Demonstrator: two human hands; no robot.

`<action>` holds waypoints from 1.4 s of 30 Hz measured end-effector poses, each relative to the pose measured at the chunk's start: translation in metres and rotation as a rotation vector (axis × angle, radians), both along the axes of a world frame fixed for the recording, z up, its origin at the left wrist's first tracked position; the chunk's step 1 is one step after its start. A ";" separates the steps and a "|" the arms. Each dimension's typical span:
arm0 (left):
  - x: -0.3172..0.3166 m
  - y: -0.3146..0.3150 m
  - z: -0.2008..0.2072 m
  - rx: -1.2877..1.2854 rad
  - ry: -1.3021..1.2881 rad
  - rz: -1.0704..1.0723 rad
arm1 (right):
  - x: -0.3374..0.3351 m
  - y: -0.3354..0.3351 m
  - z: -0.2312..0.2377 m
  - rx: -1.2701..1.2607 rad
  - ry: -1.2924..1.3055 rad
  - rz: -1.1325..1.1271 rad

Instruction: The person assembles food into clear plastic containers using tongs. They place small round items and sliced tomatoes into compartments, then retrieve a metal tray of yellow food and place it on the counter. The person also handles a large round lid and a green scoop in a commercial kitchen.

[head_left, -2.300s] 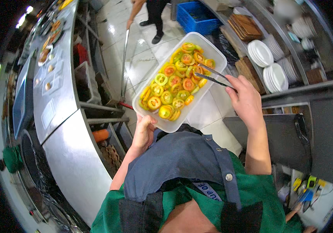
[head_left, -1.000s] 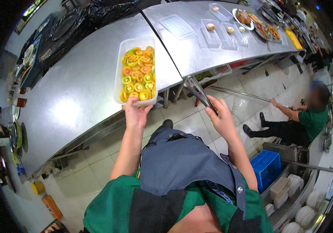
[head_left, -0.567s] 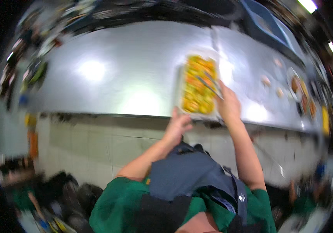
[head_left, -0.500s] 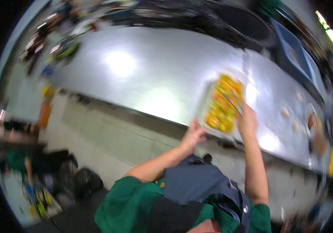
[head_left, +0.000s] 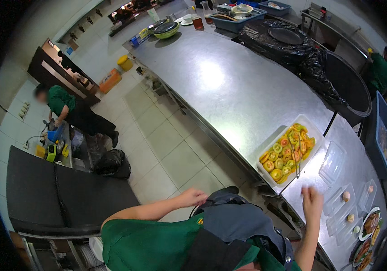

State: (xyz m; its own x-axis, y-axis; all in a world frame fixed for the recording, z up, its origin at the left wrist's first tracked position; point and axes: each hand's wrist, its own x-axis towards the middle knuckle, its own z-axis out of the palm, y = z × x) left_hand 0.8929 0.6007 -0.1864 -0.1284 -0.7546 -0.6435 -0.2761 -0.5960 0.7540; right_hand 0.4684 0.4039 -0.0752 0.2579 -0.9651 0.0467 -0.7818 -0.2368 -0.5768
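Observation:
A white rectangular tub (head_left: 315, 124) of sliced green and orange tomatoes (head_left: 286, 158) stands near the front edge of the steel table (head_left: 229, 95). Metal tongs (head_left: 297, 158) lie across the slices, their ends over the tub's near rim. My right hand (head_left: 312, 202), fingers curled in, hovers just to the near side of the tub, apart from it. No object shows in it. My left hand (head_left: 192, 197) is off the table, in front of my grey apron (head_left: 243, 219). Its fingers are bent together and nothing shows in them.
Clear plastic containers (head_left: 338, 198), some with small round pieces, and plates of food (head_left: 370, 223) stand on the right. Behind the table are a large black bin (head_left: 347, 86) and blue crates (head_left: 383, 135). A person in green (head_left: 60, 101) works at the left.
Both hands have come away from the tub, and the tongs are let go in it. My view has turned, so the tub appears lower and farther right.

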 end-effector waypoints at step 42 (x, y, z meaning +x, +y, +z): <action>-0.018 0.081 -0.023 0.579 0.772 0.432 | -0.052 0.132 -0.113 1.108 -0.483 -0.449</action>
